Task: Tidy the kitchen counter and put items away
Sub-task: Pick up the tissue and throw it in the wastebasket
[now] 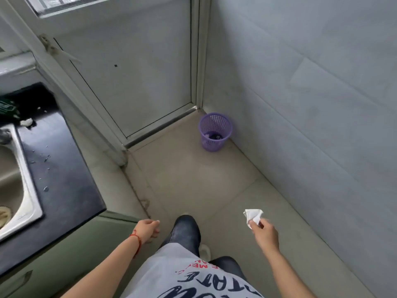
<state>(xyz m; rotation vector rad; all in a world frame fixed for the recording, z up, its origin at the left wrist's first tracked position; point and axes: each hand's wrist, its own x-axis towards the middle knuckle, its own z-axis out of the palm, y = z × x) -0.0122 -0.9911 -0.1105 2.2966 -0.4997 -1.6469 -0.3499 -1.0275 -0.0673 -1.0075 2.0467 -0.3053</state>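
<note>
My right hand (265,233) pinches a crumpled white tissue (252,216) over the floor at lower right. My left hand (148,230) hangs loosely curled beside the counter's corner, holding nothing, a red string on its wrist. A purple mesh waste basket (215,132) stands in the far corner where the door meets the wall, some rubbish in its bottom. The black kitchen counter (60,168) runs along the left, with another scrap of white paper (26,122) and small crumbs on it.
A steel sink (28,190) is set into the counter at far left, with a green packet (7,109) behind it. A white door (133,72) faces me and a tiled wall (311,104) lines the right. Beige floor (193,179) stretches to the basket.
</note>
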